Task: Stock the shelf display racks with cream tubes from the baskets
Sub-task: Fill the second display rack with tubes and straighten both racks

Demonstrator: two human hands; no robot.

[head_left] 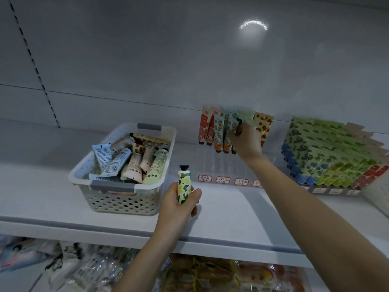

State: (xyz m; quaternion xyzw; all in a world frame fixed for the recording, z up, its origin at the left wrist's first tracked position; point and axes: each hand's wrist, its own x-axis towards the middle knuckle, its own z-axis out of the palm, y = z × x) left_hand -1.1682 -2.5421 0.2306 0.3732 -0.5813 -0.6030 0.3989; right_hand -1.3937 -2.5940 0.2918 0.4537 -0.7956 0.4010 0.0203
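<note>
Tubes (134,163) of cream lie heaped in a white perforated basket (117,199) on the left of the white shelf (231,211). Just to the basket's right, the left hand (179,203) holds a yellow-and-green floral tube (184,186) upright with its black cap on top. Its grip is closed, with fingers and thumb wrapped round the tube's lower half above the shelf's front part.

The right hand (246,142) reaches to the back of a clear display rack (221,165). Its grip is closed on a pale green tube (248,118) in the standing row (219,131) of patterned tubes there. This part is blurred, so the finger placement is unclear. Red-framed labels (223,179) line the rack's front edge. Further right stands a second rack (328,152) packed with tubes. Wrapped packets (210,275) fill the shelf below.
</note>
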